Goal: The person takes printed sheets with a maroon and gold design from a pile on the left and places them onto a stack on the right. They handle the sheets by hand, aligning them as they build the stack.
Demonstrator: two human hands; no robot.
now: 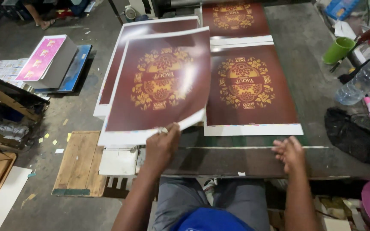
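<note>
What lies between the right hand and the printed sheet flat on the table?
Head view: only a bare strip of dark table separates the right hand from the flat maroon sheet; the left hand holds another sheet.

Maroon printed sheets [161, 81] with gold floral ornament and white margins; green cup [338, 49]; stack top [41, 57] seemingly pink

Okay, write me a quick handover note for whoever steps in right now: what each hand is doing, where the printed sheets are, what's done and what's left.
Left hand: pinching the near edge of a maroon printed sheet, lifted and curling over the stack at the table's left end.
Right hand: open, empty, hovering over the table edge.
Next sheet lies flat on the table, another sheet behind it.
Done: stack already holds sheets.
Left: lifted sheet not yet laid down; the flat sheets are untouched.
</note>
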